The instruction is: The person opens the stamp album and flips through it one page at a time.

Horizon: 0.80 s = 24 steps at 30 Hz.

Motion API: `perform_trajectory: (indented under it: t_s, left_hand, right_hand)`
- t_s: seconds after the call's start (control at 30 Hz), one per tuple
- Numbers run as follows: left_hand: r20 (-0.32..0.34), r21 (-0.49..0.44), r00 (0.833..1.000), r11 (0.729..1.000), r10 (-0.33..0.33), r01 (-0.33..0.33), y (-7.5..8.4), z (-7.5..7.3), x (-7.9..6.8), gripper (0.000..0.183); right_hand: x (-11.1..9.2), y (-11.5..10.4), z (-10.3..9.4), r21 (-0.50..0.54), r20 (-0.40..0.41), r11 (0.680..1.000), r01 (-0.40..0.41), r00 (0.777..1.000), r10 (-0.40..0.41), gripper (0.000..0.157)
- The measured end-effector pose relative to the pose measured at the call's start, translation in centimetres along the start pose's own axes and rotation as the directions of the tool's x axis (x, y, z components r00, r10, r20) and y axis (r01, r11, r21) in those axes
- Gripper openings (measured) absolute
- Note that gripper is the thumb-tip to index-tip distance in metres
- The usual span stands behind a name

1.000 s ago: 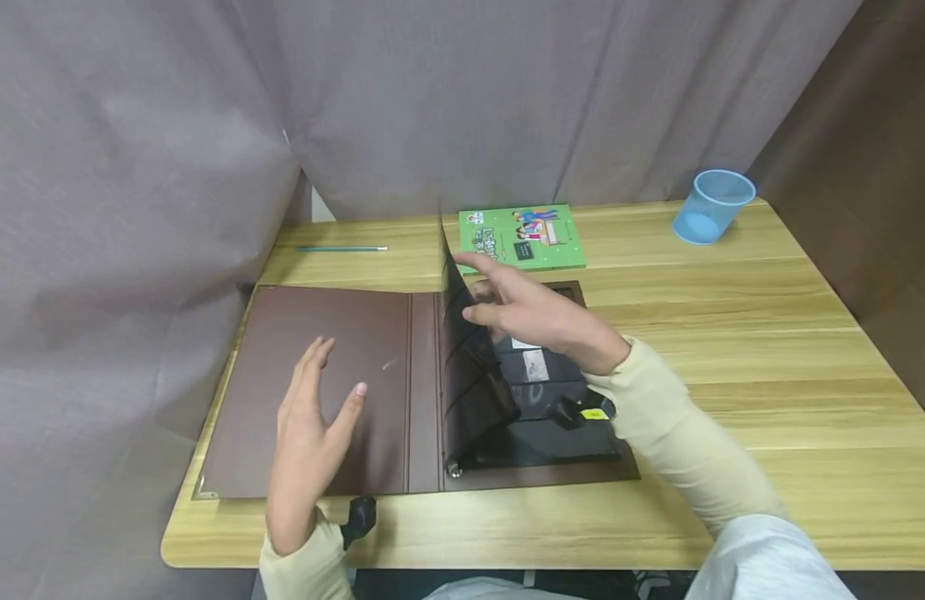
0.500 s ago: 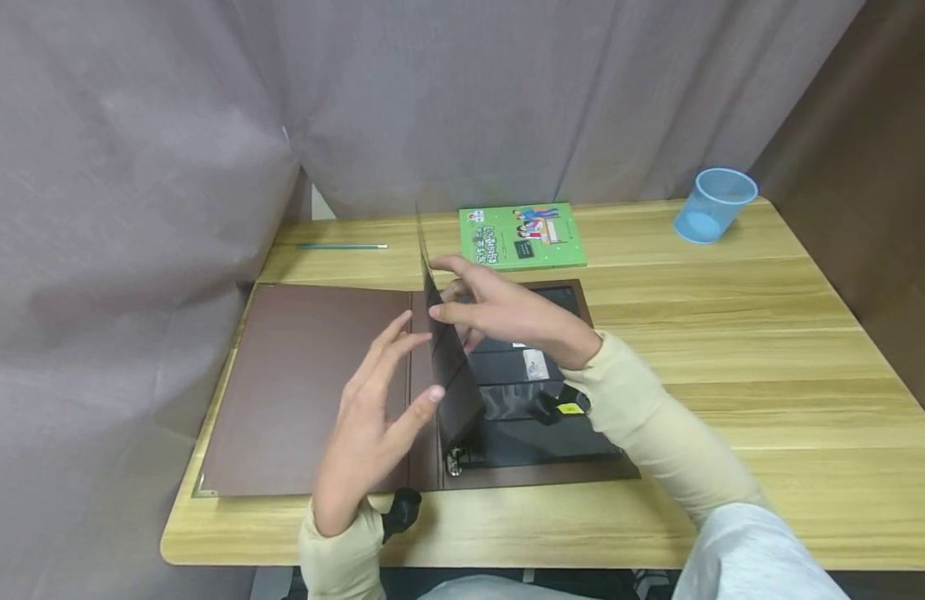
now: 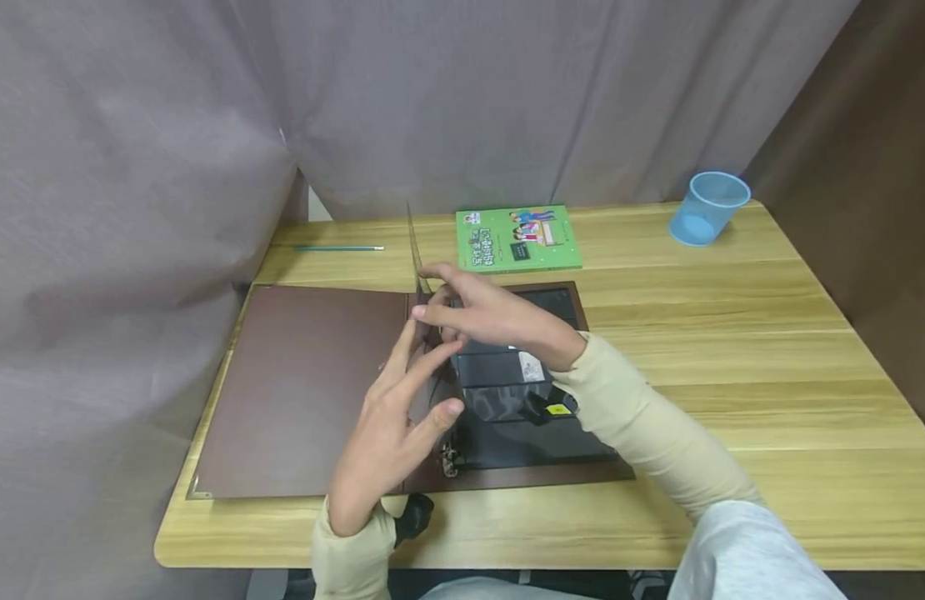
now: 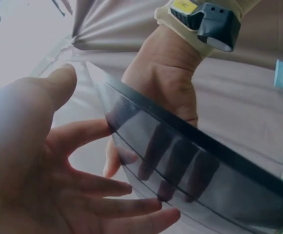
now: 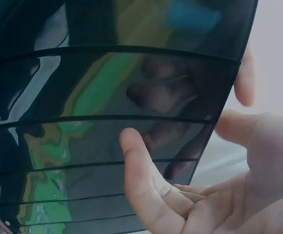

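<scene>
A brown ring binder (image 3: pixel 305 392) lies spread flat on the table, with dark pocket pages (image 3: pixel 500 442) on its right half. One dark see-through pocket page (image 5: pixel 92 141) stands nearly upright above the spine. My right hand (image 3: pixel 492 317) grips its free edge; in the left wrist view, fingers show through the sheet. My left hand (image 3: pixel 395 429) is raised on the page's left side, fingers spread and fairly straight, with the index fingertip right at the page edge in the left wrist view. Metal rings (image 3: pixel 449 460) show at the near end of the spine.
Behind the binder lie a green book (image 3: pixel 518 240) and a teal pencil (image 3: pixel 338 247). A blue mesh cup (image 3: pixel 708 208) stands at the back right. Grey curtain (image 3: pixel 432 100) hangs along the back and left table edges.
The page has swung left, from leaning over the right half to nearly upright, with my right hand on it. My left hand has come rightward from over the left cover to the page.
</scene>
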State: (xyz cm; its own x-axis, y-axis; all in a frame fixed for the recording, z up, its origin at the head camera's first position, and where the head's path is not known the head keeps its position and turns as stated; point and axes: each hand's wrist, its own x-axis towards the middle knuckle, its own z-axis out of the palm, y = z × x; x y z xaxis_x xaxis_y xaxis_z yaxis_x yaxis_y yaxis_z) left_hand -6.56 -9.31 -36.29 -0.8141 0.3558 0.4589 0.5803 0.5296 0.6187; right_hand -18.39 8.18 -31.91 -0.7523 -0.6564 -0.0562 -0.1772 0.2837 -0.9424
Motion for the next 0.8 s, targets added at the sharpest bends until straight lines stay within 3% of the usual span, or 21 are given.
perform_trajectory:
  t_s: [0.3,0.47,0.8]
  left_hand:
    - [-0.041,0.006,0.998,0.999,-0.046,0.046,-0.4,-0.7,-0.4,0.067]
    - [-0.1,0.003,0.995,1.0,-0.027,0.027,-1.0,-1.1,-0.8,0.069]
    - [-0.249,0.021,0.968,1.0,0.012,-0.007,-1.9,-2.3,-1.9,0.072]
  right_hand:
    - [-0.9,1.8,-0.9,-0.018,-0.096,0.999,0.031,0.995,-0.033,0.054]
    - [-1.5,3.2,-1.5,-0.088,-0.165,0.996,0.02,0.986,-0.035,0.048]
    - [-2.0,7.8,-3.5,-0.236,-0.278,0.968,-0.086,0.961,0.017,0.05]
